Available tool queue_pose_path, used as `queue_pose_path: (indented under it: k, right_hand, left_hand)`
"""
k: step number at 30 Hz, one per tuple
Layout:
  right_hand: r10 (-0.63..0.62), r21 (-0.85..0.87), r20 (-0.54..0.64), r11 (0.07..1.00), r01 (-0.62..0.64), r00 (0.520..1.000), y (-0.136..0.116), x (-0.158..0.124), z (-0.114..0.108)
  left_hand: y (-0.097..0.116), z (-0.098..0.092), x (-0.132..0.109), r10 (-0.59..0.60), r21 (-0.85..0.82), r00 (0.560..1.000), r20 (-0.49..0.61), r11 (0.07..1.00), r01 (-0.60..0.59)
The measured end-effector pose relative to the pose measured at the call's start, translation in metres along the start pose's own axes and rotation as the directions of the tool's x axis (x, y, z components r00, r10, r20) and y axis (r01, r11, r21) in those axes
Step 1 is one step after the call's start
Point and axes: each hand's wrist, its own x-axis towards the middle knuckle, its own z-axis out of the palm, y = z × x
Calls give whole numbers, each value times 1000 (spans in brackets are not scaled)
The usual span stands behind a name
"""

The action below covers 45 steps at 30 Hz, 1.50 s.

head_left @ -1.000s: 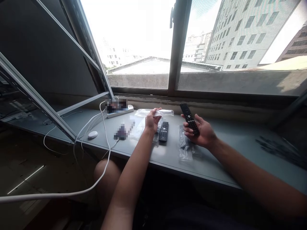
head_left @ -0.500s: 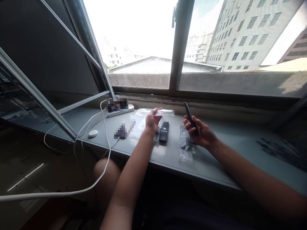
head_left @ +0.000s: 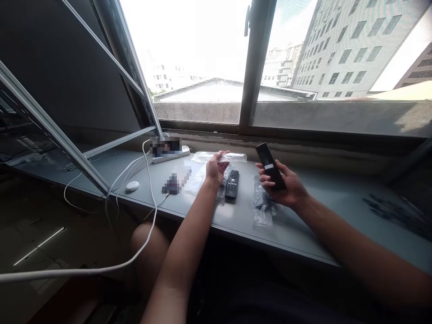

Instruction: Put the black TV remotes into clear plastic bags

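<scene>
My right hand (head_left: 288, 184) is closed around a slim black remote control (head_left: 270, 166), raised above the table. Its flat face, which looks like the back, bears a small white label. My left hand (head_left: 215, 168) rests over clear plastic bags (head_left: 199, 177), fingers apart; whether it touches the plastic is hard to see. Just right of that hand, a second black remote control (head_left: 231, 184) lies buttons up. Below my right hand lies a clear bag (head_left: 262, 216) with a dark item inside, partly hidden.
A white power strip (head_left: 170, 155) and white cables (head_left: 153, 198) occupy the left, near a round white puck (head_left: 132, 186) and a blurred-out device (head_left: 171, 184). A metal frame (head_left: 97, 173) slants across the table's left. Dark items (head_left: 391, 213) lie far right. Behind runs the window (head_left: 199, 112).
My right hand has turned the remote control from edge-on to show its flat face and white label. My left hand stays in the same place.
</scene>
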Motion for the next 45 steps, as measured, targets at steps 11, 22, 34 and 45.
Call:
queue_pose_path:
  k: [11, 22, 34, 45]
  right_hand:
    - [11, -234, 25, 972, -5, 1000, -1, -1, -4]
    - [104, 17, -90, 995, -103, 990, -5, 0, -4]
    - [95, 23, 3, 995, -96, 995, 0, -3, 4]
    - [106, 12, -103, 994, -105, 989, 1, -2, 3]
  left_hand:
    - [-1, 1, 3, -13, -13, 1000, 5, 1000, 13]
    - [0, 3, 0, -8, -3, 1000, 1, 1000, 8]
    - [0, 1, -1, -4, 3, 1000, 14, 1000, 4]
    - [1, 3, -3, -14, -5, 1000, 11, 1000, 14]
